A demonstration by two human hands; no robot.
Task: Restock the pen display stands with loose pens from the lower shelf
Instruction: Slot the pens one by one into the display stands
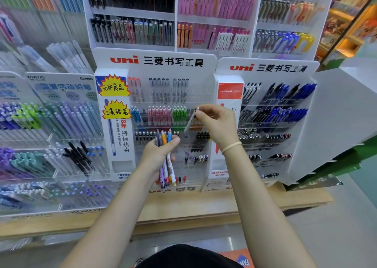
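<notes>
Item: one loose pen (pixel 190 119), pale-barrelled with a dark clip end, pinched near its top by the right hand (pixel 216 123), whose fingers were curled round it. It hung tilted, tip down and leaning toward the left hand, just in front of the display stand (pixel 155 61), level with the row of green pens (pixel 179 114) immediately beside the right thumb. Held stock: a bundle of pens (pixel 165 157) gripped in the left hand (pixel 159 151), below and to the left of the right hand; caps grey, orange and blue showed above the fist, and white and lilac barrels stuck out beneath it. Risks, as judged: the tilted pen could catch the clear lip of a slot and skid out of the pinch, since only its upper end was held; it could also go into the wrong colour row, the slots being close together and partly hidden behind the right hand. The bundle, held around the middle only, could fan out and drop a pen if the fist loosened. Whether the slot behind the pen was free could not be told.
</notes>
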